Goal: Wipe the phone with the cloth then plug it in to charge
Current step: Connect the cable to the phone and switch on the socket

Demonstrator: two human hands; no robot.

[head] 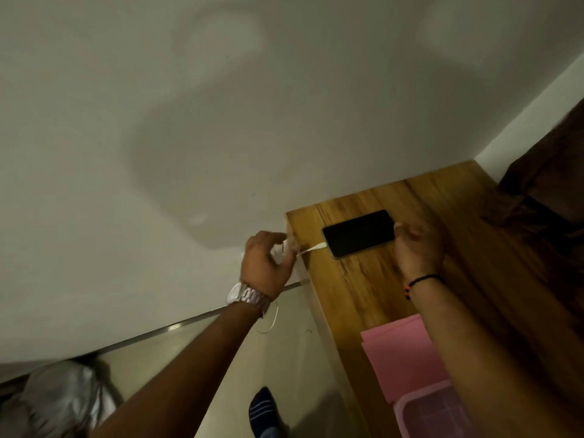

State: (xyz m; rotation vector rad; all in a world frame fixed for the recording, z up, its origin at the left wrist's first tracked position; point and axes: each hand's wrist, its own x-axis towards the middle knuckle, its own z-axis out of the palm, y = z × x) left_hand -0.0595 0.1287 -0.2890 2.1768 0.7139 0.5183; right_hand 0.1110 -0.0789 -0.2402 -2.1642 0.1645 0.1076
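The smartphone (359, 233) is lying flat, dark screen up, on the wooden tabletop (363, 289), near the edge that runs along the white wall (158, 153). A white charging cable (311, 248) is reaching the phone's left short end, its plug sitting at the port there.

The left hand (267, 263), wearing a silver wristwatch (248, 297), is hovering just off the table's edge, its fingers curled together around the white cable; motion blur is making it hard to tell exactly how the fingertips are pinching, but the cable is running out of the closed grip toward the phone. A loop of the same cable is hanging below the wrist.

The right hand (417, 245), with a dark cord bracelet (422, 281) at the wrist, is resting against the phone's right short end, fingertips touching that edge and bracing it, fingers partly bent rather than wrapped around the phone.

The pink cloth (401, 352) is lying folded on the tabletop nearer the person, well apart from the phone, beside a pink plastic basket (426, 415).
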